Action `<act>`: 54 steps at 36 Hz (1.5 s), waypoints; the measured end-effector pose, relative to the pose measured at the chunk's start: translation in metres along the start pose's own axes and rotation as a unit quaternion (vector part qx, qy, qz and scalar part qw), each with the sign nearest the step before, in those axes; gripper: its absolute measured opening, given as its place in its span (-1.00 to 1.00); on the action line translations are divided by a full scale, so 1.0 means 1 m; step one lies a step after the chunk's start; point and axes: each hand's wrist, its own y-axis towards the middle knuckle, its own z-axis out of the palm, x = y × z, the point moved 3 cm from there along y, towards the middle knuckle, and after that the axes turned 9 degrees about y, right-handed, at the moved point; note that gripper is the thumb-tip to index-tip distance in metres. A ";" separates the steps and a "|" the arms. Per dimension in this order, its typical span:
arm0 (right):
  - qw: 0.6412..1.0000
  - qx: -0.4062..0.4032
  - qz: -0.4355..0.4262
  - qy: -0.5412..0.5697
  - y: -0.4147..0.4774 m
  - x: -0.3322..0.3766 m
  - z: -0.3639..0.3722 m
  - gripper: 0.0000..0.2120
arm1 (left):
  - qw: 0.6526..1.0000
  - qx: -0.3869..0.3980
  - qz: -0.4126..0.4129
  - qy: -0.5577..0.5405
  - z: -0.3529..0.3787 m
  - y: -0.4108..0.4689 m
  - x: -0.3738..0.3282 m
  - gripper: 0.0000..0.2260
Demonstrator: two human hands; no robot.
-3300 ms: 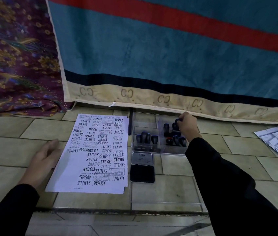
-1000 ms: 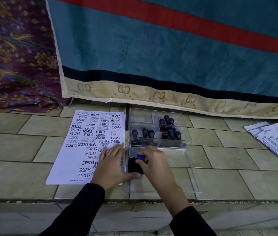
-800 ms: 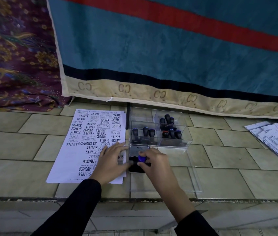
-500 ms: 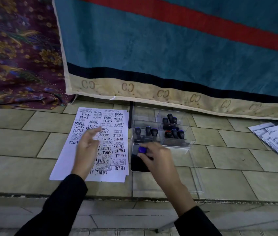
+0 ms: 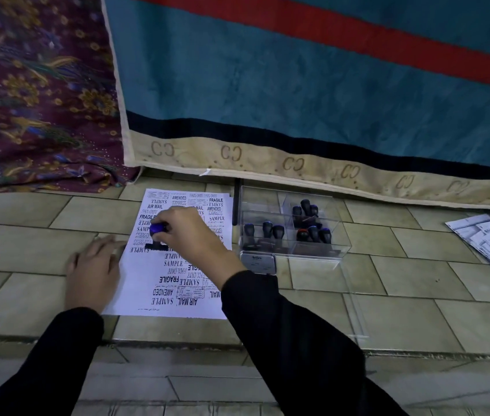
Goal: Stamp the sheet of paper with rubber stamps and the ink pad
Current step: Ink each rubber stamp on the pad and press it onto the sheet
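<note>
Grips blue-knobbed stamp (image 5: 157, 229) in right hand (image 5: 191, 235), fingers curled round handle, base down on sheet (image 5: 144, 283) on tiled floor (image 5: 27, 241). Lays left hand (image 5: 93, 274) flat, fingers straight, on sheet's left edge. Printed there: SAMPLE, FRAGILE, AIR MAIL, AMENDED, FAX OUT, EXPRESS.

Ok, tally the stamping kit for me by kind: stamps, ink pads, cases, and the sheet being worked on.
Rubber stamps in the clear case: 9
Rubber stamp held in the right hand: 1
Ink pad: 1
Clear case: 1
Sheet of paper being stamped: 1
Total: 13
</note>
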 end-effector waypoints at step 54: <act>0.997 0.059 0.022 -0.050 0.007 -0.008 0.035 -0.84 | 1.000 0.003 -0.009 -0.005 -0.002 -0.002 -0.003 -0.69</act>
